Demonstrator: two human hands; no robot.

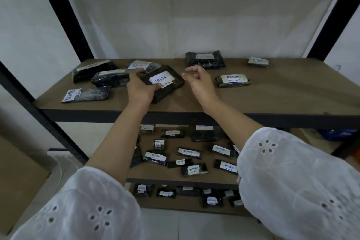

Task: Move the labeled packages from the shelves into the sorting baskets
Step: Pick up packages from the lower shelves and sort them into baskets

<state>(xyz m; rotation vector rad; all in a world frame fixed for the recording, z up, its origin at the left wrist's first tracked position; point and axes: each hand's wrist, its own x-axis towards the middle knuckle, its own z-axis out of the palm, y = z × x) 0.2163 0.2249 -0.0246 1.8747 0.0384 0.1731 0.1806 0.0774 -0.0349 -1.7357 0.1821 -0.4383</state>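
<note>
One grip only: the left hand [140, 89] clasps the RETURN package [168, 86], tilted over the top shelf [272, 99]; the right hand [197, 81] hovers above that shelf, fingers loosely curled, empty. The glossy wrap may slip.

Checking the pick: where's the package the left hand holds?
Head view, top shelf, left of centre: the RETURN package is gripped by the left hand, beside the empty right hand.

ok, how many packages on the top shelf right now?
8. Left cluster: back-left package, middle-left package, front-left package, half-hidden package. Held package in left hand. Back-centre package, back-right package, mid-right package. Others could be hidden behind the hands.
</note>
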